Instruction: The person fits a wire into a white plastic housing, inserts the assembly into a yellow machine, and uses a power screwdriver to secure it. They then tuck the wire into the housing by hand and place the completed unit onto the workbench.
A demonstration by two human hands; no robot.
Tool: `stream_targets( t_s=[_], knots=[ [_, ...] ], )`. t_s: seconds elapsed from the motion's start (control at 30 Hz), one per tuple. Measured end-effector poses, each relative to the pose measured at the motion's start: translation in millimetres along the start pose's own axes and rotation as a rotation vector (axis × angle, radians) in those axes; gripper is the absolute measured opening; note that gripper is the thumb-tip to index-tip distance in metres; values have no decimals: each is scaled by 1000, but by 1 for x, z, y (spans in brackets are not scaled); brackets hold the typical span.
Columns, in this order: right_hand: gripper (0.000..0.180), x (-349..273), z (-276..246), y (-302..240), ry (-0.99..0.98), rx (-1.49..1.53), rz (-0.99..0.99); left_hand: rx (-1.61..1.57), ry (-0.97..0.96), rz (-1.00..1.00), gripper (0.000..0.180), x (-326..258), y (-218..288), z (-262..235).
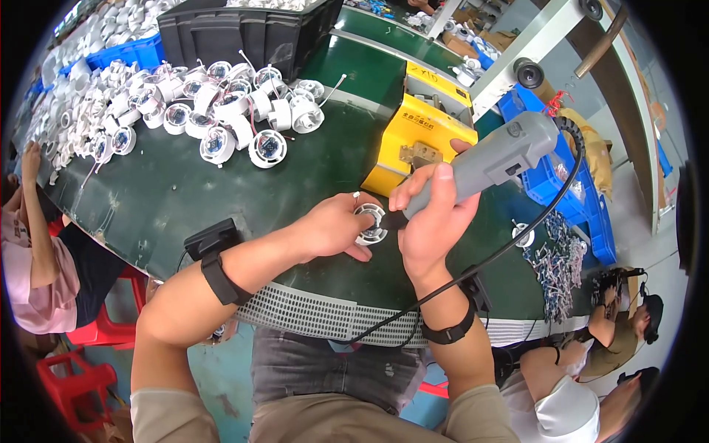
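Observation:
My left hand (334,227) is closed on a round white plastic housing (371,238), its fingers at the rim, near the middle of the green table. In my right hand (437,214) is a grey electric screwdriver (491,159), tilted, with its black nose (393,221) at the housing's open face. The bit's tip is hidden by the fingers and the nose. From the tool's back end a black cable (509,244) loops down past my right forearm. Just beyond the right hand stands a yellow metal box (413,122) with a latch on its front.
Many white housings with circuit boards and wires (236,111) are heaped at the far left, before a black crate (247,33). On the right lie a loose housing (523,235), a pile of small wired parts (557,269) and a blue bin (550,177). Other people sit at both sides.

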State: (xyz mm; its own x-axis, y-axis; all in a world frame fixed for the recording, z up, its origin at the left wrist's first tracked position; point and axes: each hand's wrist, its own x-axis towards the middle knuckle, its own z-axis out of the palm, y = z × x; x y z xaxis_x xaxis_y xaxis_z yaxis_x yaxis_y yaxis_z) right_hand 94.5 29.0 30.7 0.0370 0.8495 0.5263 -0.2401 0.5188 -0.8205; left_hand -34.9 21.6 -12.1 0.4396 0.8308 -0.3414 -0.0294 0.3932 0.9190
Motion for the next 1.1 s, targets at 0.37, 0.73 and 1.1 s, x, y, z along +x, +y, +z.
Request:
stream_targets(
  t_s=[0.37,0.73,1.1],
  knots=[
    [33,1,0,2,6,5,16,41,44,25,32,0,1,5],
    [36,-2,-1,5,2,8,-23,-83,-57,-13,39,-1,8,-3],
    [37,-2,-4,2,16,6,-57,22,-59,-1,40,-6,17,1]
  ],
)
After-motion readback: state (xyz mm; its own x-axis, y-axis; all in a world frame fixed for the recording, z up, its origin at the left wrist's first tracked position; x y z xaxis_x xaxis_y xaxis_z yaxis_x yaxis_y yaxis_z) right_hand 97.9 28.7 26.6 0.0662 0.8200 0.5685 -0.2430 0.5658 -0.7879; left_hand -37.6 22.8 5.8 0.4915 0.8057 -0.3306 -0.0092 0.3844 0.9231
